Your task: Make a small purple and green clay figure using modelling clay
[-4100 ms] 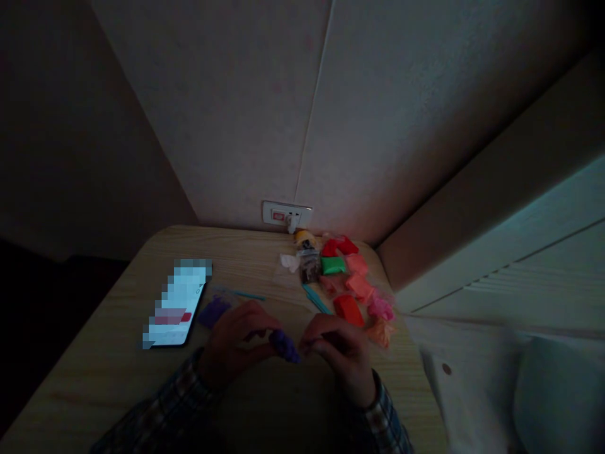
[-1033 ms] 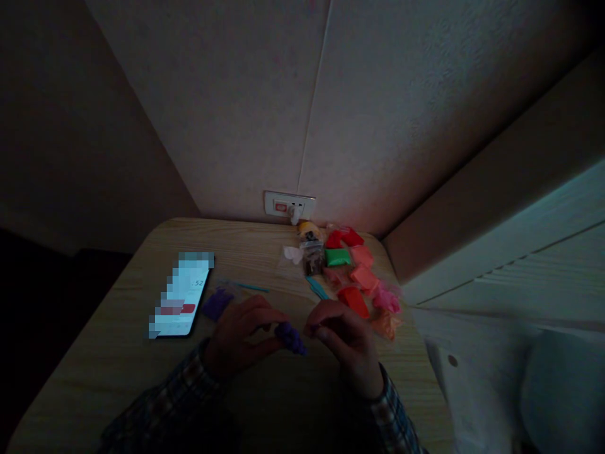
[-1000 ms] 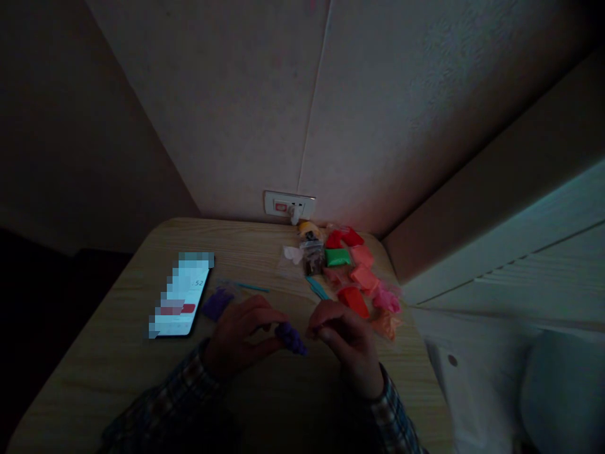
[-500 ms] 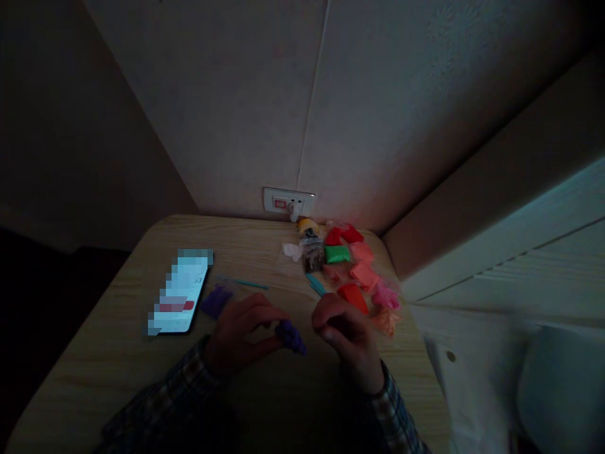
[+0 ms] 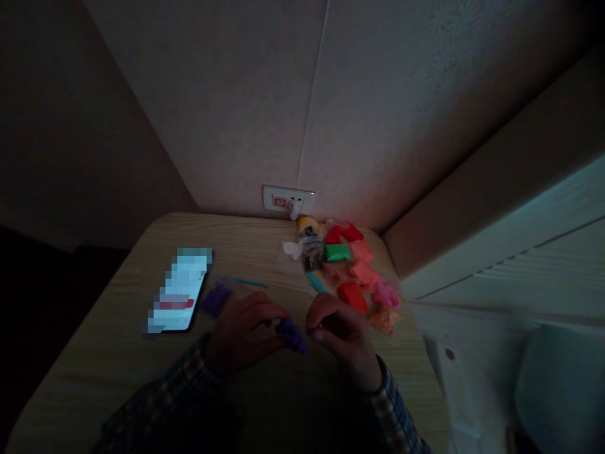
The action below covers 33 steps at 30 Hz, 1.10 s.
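A lumpy purple cluster of modelling clay [image 5: 293, 336], made of small rounded bumps, is pinched between the thumb and fingers of my left hand [image 5: 243, 331]. Just right of it, my right hand [image 5: 344, 337] has thumb and index finger closed on a tiny purple clay piece [image 5: 310, 331]. A narrow gap separates this piece from the cluster. Behind my left hand lies a clear bag of purple clay [image 5: 216, 299], partly covered by the hand. Both hands are over the wooden table [image 5: 123, 302], with plaid sleeves at the wrists.
A lit phone [image 5: 182, 290] lies at left. A thin blue stick [image 5: 250, 282] and blue tools [image 5: 316, 282] rest mid-table. Bagged clay sits at right: green [image 5: 337, 252], orange-red [image 5: 352, 296], pink [image 5: 386, 295] and several others. A wall socket [image 5: 288, 200] holds a white plug.
My right hand has shifted slightly left, closer to the purple cluster, and the tiny purple piece now shows at its fingertips. My left hand holds the cluster almost unmoved.
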Each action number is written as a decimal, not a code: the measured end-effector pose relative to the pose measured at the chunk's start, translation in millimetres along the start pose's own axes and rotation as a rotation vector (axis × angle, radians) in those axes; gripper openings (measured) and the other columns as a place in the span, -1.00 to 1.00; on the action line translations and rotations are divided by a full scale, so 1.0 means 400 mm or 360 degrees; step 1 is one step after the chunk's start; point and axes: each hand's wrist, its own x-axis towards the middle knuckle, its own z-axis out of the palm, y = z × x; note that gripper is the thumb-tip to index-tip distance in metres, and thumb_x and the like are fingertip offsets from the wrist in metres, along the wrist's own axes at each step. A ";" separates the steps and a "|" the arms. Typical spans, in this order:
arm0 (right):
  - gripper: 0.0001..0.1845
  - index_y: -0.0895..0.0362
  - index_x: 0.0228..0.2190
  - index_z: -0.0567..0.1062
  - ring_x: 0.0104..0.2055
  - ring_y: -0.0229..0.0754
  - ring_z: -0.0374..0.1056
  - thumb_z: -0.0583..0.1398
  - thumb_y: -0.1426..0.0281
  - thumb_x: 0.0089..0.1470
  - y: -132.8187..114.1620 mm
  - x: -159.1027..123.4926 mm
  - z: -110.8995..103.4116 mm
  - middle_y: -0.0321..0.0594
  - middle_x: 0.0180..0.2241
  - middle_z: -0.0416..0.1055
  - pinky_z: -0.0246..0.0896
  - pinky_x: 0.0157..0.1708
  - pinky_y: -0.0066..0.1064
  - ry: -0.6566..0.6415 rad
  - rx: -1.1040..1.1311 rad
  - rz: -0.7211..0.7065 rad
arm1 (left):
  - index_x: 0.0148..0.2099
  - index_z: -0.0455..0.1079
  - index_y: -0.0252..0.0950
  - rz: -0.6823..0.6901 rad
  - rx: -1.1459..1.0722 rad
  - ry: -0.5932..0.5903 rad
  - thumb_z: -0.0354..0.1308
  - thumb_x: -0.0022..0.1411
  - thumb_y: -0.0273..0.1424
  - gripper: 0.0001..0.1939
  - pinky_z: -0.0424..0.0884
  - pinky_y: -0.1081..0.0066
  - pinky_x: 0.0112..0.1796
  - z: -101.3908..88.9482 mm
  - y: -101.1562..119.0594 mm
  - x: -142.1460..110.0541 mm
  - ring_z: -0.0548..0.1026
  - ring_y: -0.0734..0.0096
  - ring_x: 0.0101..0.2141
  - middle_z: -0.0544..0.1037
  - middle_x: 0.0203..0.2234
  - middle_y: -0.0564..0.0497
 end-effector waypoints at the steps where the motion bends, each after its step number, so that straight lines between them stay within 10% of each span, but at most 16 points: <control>1: -0.93 0.07 -0.42 0.51 -0.39 -0.24 0.29 0.28 0.34 0.03 -0.001 0.001 0.001 -0.29 -0.47 0.35 0.23 -0.38 -0.41 -0.0020 -0.0007 -0.0004 | -0.22 0.36 -0.30 0.0006 0.0004 0.0004 0.08 0.27 -0.25 -0.80 0.26 0.56 -0.57 -0.001 0.001 0.002 0.34 0.56 -0.58 0.42 -0.56 0.08; 33: -0.88 0.09 -0.45 0.44 -0.39 -0.27 0.27 0.28 0.33 0.02 0.005 -0.002 0.000 -0.31 -0.46 0.31 0.20 -0.37 -0.44 -0.0064 -0.0030 0.0045 | -0.21 0.36 -0.30 0.0037 0.0022 -0.0070 0.07 0.28 -0.25 -0.79 0.27 0.57 -0.55 -0.005 0.005 0.012 0.35 0.57 -0.57 0.43 -0.53 0.08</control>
